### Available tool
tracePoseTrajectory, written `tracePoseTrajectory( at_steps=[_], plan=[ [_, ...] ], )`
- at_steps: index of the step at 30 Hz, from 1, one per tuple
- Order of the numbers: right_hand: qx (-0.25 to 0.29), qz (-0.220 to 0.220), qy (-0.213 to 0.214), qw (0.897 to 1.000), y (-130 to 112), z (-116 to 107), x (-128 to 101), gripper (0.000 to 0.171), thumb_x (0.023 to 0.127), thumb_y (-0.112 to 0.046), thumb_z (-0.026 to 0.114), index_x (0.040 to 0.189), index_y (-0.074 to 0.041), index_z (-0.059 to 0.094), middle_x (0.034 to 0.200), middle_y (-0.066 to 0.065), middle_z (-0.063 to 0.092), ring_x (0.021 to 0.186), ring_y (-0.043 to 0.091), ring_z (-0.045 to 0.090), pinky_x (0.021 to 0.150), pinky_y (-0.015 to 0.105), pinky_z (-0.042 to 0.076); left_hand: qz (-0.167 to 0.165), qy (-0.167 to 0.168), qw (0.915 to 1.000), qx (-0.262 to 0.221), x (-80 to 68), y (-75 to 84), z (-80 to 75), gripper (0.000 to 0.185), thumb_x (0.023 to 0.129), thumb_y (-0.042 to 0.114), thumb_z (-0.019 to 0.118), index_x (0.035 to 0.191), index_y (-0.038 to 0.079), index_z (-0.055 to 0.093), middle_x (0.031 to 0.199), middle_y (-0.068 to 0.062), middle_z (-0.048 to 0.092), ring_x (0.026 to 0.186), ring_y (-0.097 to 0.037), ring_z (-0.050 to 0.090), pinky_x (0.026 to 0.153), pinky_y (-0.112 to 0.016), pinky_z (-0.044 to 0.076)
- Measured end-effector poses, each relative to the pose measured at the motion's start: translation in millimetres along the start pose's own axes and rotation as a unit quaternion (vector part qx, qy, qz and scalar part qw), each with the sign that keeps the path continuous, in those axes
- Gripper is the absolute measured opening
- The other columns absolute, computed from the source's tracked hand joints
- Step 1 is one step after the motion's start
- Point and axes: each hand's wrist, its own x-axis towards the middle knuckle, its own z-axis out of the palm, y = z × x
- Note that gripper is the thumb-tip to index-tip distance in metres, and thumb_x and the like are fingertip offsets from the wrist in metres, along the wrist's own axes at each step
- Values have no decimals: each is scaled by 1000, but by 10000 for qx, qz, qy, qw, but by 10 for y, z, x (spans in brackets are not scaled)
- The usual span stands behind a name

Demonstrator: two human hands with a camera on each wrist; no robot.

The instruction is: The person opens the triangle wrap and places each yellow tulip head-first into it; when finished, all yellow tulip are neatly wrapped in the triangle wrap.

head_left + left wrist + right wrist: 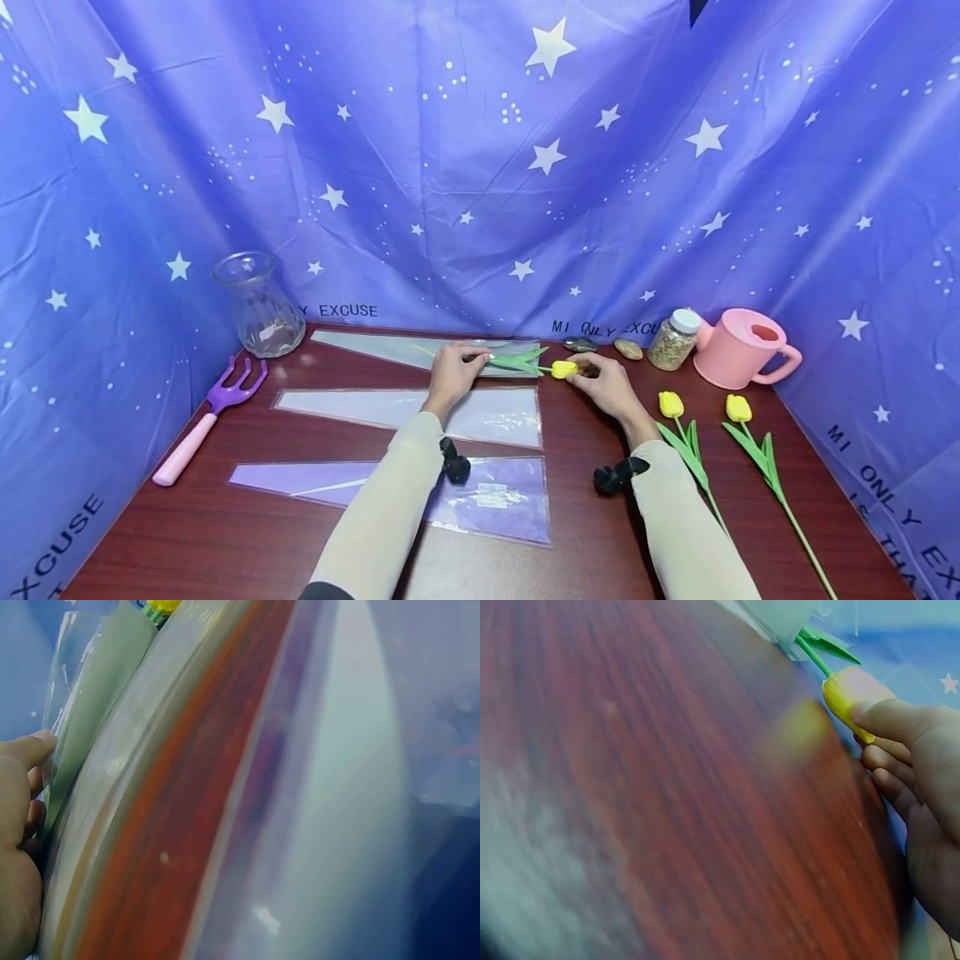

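Tulip (551, 367) lies centre frame, long axis left-right, stem inside farthest clear sleeve (390, 346), yellow bloom outside at right. Right hand (609, 388) pinches bloom; left hand (452, 372) grips sleeve mouth over stem. Dark wooden table (585, 500), blue starry cloth behind; two spare tulips (720, 433) lower right.

Three sleeves are laid on the table (585, 467) one behind another, and a tulip (540, 367) is lodged in the rearmost sleeve (390, 346), its head left sticking out rightward. A vase (258, 304) is set at the back left with a fork (206, 421) before it. A jar (672, 339) and a can (742, 347) are placed at the back right, and two tulips (712, 442) are laid before them.
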Motion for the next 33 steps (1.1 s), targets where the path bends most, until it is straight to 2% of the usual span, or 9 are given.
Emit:
tracePoseTrajectory(
  at_steps=[5,16,26,33],
  plan=[
    [104,-4,297,9995,-42,55,39,28,91,-13,79,119,-9,75,103,14,77,88,14,68,76,23,52,-41,41,10000,-7,-1,9,-9,15,95,30,76,106,24,83,124,-3,76,129,-28,63,117,-46,43],
    [633,278,484,9964,-222,197,143,24,91,-9,78,114,-7,78,107,17,78,88,9,68,77,15,51,57,126,9999,-40,21,-1,0,15,94,30,76,106,24,83,121,-4,77,126,-29,65,115,-46,45],
    [1364,663,425,9875,-270,396,167,23,91,-4,75,114,0,76,102,22,78,74,8,71,69,17,56,58,102,9999,26,-31,10,29,17,95,30,76,108,23,83,121,-3,77,126,-29,64,116,-47,43],
    [1282,692,244,9890,-346,504,257,26,90,-8,77,116,0,76,107,21,78,69,5,69,69,19,56,21,72,10000,21,-33,13,-4,17,95,31,75,108,22,83,117,-2,78,125,-31,63,115,-49,42]
  ],
)
